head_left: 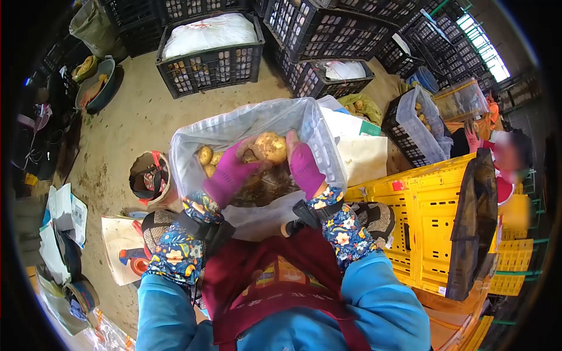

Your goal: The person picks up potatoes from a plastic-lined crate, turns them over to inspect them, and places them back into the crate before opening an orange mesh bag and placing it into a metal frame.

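Observation:
A large yellow potato [270,147] with brown specks of soil is held between my two hands over the crate. My left hand [229,175], in a purple glove, grips its left side with the fingertips. On its right side, my gloved right hand [305,165] presses with fingers and thumb. Below them stands a crate lined with translucent plastic sheet [193,137]. Several smaller potatoes [205,155] lie at its left, beside my left hand. Dark soil or debris shows on the bottom; my hands hide part of the contents.
Black crates [211,67] stand at the back, some covered with white sacks. A yellow crate [410,216] is close on my right. At left are a round bag [151,178] and a basin [99,85]. Another person's gloved hand [472,137] appears at far right.

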Tool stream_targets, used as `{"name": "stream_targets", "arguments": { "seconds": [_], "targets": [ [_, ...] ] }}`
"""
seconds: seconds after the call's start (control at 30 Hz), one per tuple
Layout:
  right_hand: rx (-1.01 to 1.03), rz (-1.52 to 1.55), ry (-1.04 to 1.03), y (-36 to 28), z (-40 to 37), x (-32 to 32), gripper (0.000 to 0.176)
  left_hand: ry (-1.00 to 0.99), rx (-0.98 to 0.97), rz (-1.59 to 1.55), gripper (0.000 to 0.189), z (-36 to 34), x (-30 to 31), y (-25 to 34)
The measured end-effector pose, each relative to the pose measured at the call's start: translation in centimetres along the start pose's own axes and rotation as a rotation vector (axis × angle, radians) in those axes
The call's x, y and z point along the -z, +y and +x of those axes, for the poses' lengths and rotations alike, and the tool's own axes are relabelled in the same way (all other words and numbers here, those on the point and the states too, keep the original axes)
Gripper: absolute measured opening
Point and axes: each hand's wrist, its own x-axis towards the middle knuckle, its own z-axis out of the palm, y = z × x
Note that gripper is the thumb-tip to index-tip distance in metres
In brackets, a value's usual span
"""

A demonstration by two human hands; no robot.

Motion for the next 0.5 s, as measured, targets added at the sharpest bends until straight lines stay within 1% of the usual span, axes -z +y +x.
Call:
{"name": "stream_targets", "arguments": {
  "seconds": [0.03, 0.1, 0.13, 0.17, 0.2, 0.23, 0.27, 0.33, 0.4, 0.43, 0.47, 0.5],
  "targets": [
    [0.142, -0.207, 0.051, -0.2, 0.2, -0.4, 0.054, 0.009, -0.015, 0.040, 0.054, 0.2, 0.3, -0.3],
    [0.441, -0.614, 0.152, -0.5, 1.0, -1.5, 0.059, 0.086, -0.142, 0.147, 0.052, 0.2, 0.2, -0.5],
    [0.326, -0.435, 0.118, -0.6, 1.0, -1.9, 0.068, 0.121, -0.200, 0.200, 0.051, 0.1, 0.2, -0.5],
    [0.213, -0.256, 0.104, -0.7, 1.0, -2.4, 0.077, 0.111, -0.158, 0.131, 0.049, -0.1, 0.4, -0.4],
    [0.032, -0.016, 0.058, -0.8, 1.0, -2.2, 0.083, 0.103, -0.116, 0.063, 0.048, -0.2, 0.7, -0.1],
    [-0.029, 0.087, 0.024, -0.6, 1.1, -2.3, 0.085, 0.098, -0.077, -0.005, 0.047, -0.3, 1.0, 0.1],
    [-0.094, 0.189, -0.004, -0.5, 1.1, -2.3, 0.087, 0.076, 0.017, -0.071, 0.045, -0.4, 1.3, 0.1],
    [0.019, 0.122, -0.019, 0.2, 0.8, -2.7, 0.084, 0.025, 0.199, -0.203, 0.041, -0.3, 1.9, 0.2],
    [0.262, -0.273, 0.074, -0.2, 1.3, -2.2, 0.073, -0.013, -0.117, 0.317, 0.037, 0.0, 2.6, 0.6],
    [0.321, -0.372, 0.111, -0.3, 1.3, -2.0, 0.067, -0.031, -0.277, 0.576, 0.036, 0.1, 2.8, 0.9],
    [0.378, -0.472, 0.154, -0.4, 1.3, -1.9, 0.061, -0.035, -0.164, 0.367, 0.036, 0.1, 2.6, 1.5],
    [0.372, -0.470, 0.189, -0.3, 1.2, -2.1, 0.054, -0.042, -0.049, 0.159, 0.036, 0.1, 2.2, 2.1]
  ]
}}
